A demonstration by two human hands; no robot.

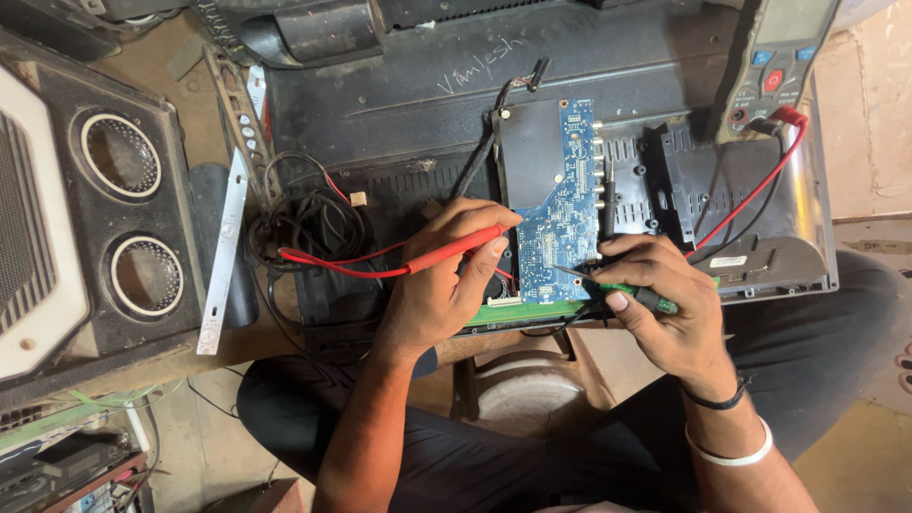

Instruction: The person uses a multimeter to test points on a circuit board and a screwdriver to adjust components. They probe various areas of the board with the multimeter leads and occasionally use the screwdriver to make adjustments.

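While your left hand (442,275) grips the red probe (456,250) beside the blue circuit board (568,204), your right hand (665,309) holds a green-handled tool (638,294) at its edge.

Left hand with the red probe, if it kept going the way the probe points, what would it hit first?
Most likely the blue circuit board: the left hand aims its red probe right and slightly up, with the tip already at the board's edge.

I had only the one head view, and it looked almost straight down from close above my lap. It faced the blue circuit board (562,204) at centre, a speaker box (90,214) at the left edge and a meter (774,62) far right.
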